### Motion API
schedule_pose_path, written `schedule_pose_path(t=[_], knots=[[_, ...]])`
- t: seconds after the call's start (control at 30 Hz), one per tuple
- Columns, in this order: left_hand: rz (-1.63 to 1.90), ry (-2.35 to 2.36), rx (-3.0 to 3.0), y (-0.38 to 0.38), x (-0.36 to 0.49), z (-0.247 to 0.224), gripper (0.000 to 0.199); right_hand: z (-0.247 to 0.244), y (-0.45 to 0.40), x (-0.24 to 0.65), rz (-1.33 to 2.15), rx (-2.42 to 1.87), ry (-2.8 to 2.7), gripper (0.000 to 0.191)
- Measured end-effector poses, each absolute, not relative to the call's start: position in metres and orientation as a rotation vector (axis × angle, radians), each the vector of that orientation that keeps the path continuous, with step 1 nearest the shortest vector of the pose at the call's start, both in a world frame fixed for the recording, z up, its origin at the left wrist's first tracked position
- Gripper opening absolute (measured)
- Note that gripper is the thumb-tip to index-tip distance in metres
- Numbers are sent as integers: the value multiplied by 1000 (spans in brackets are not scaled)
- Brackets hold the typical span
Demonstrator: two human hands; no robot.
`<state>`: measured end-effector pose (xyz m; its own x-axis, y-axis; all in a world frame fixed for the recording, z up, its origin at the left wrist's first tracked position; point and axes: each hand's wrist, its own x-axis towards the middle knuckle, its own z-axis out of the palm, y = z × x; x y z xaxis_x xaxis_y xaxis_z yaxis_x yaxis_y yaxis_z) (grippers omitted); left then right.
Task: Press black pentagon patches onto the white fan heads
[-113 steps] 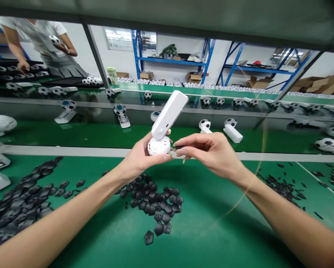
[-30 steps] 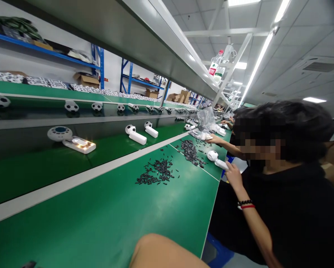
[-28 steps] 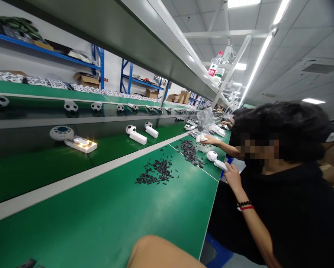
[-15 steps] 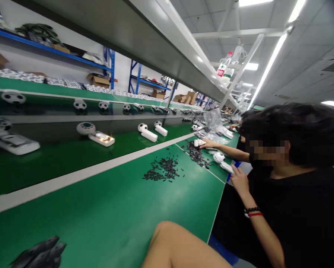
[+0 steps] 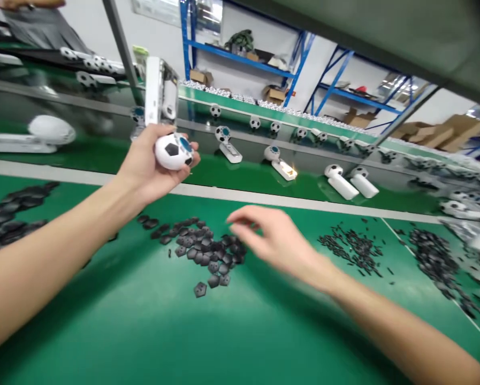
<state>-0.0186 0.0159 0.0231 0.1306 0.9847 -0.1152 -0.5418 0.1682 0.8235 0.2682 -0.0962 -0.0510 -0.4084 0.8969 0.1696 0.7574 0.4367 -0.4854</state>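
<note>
My left hand (image 5: pixel 143 166) is closed around a white handheld device (image 5: pixel 174 152) with a round head patterned like a football. Its rectangular body (image 5: pixel 154 91) points upward, with an open recess along one side. Low over the green bench, my right hand (image 5: pixel 274 235) is slightly blurred. Its thumb and fingers curve toward each other with a small gap, and I see nothing between them. Just left of and below those fingertips lies a heap of black pentagon pieces (image 5: pixel 207 251).
More black pieces (image 5: pixel 13 216) are heaped at left. Small black strips (image 5: pixel 352 246) and another dark pile (image 5: pixel 436 262) lie at right. Beyond the pale bench strip (image 5: pixel 264 199), several white football-headed devices (image 5: pixel 340 182) lie on a dark green surface. A metal post (image 5: pixel 121 43) rises at left.
My view has swung left, away from the seated co-worker at right. Both my hands are now in view, the left one holding the football-headed device.
</note>
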Motion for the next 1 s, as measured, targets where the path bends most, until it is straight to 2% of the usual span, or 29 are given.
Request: schedule_pose_path(t=[0.1, 0.23, 0.43, 0.6, 0.83, 0.93, 1.0], knots=[[1225, 724, 750, 17, -19, 19, 18, -33, -83, 254, 558, -1500, -2268, 12], [1207, 712, 820, 16, -18, 14, 20, -28, -84, 251, 629, -1493, -2395, 11], [1209, 768, 883, 12, -15, 10, 16, -34, -90, 234, 371, -1405, -2660, 19], [1185, 695, 974, 9, -14, 10, 15, -23, -95, 217, 139, -1516, -2851, 14], [1131, 618, 1032, 6, -12, 5, 35, -7, -97, 197, -136, -1447, -3120, 23], [1083, 628, 1069, 7, -14, 2, 52, -9, -94, 197, -177, -1521, -3090, 25], [1063, 655, 1132, 6, -17, 0, 56, -15, -91, 201, -184, -1560, -3012, 23]])
